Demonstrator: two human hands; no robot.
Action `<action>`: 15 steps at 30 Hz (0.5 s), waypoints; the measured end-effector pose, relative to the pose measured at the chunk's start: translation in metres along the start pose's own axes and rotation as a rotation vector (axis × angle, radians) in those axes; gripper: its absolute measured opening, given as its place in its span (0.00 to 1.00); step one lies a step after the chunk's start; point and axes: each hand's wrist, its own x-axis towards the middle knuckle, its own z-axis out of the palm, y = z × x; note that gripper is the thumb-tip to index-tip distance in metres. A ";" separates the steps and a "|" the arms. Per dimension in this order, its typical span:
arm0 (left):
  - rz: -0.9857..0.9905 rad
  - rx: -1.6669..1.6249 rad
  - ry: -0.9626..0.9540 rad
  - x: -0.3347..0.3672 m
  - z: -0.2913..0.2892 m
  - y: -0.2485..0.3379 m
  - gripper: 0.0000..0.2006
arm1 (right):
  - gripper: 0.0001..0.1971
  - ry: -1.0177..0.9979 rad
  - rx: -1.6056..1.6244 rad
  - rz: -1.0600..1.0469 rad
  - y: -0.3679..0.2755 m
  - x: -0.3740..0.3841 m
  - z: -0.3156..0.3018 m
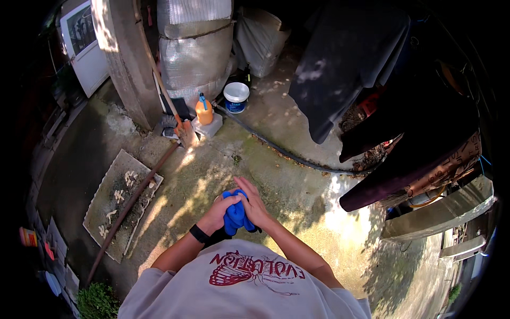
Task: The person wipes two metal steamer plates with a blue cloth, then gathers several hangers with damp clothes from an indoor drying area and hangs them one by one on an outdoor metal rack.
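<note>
Bright-blue, crumpled, soft fabric bundle [234, 214]: clasped between both palms, in front of the body and above the ground; partly covered by the thumbs at the top, exposed below them; dark at the lower right edge, cannot tell whether from the same fabric.
Grip, bare left hand [214, 213]: closed on the bundle from the left, with the thumb laid across its top.
Grip, bare right hand [255, 204]: closed against the bundle from the right, with the fingers stretched nearly straight, side by side, pointing up and left past the blue folds.
Forearms: angled inward from the lower part of the view, meeting at the bundle; fitted at the left wrist with a black band [200, 234].
Rough grey rectangular slab [103, 204]: lying on the ground to the left, scattered with pale irregular pieces, crossed by a long brown pole.
Orange plastic spray bottle [204, 112]: standing beyond the hands on a pale grey block [207, 126], near a white round plastic bucket [236, 92].
Rusty-bladed, wooden-handled shovel [186, 134]: set blade down, just left of the block.
</note>
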 end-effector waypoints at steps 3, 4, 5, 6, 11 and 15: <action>0.021 0.181 -0.090 0.075 -0.003 0.048 0.16 | 0.24 0.033 -0.184 -0.019 0.012 0.073 -0.025; 0.002 0.176 -0.066 0.102 -0.008 0.061 0.12 | 0.26 0.087 -0.233 0.028 0.024 0.095 -0.027; -0.007 0.188 -0.082 0.122 -0.009 0.078 0.12 | 0.28 0.140 -0.273 0.080 0.032 0.117 -0.028; -0.033 0.138 -0.057 0.141 -0.010 0.095 0.12 | 0.28 0.160 -0.276 0.086 0.040 0.141 -0.030; -0.077 0.071 0.009 0.225 -0.014 0.181 0.07 | 0.31 0.259 0.581 0.392 0.029 0.240 -0.060; -0.055 0.108 -0.039 0.293 -0.027 0.226 0.04 | 0.21 0.285 0.387 0.378 0.039 0.272 -0.096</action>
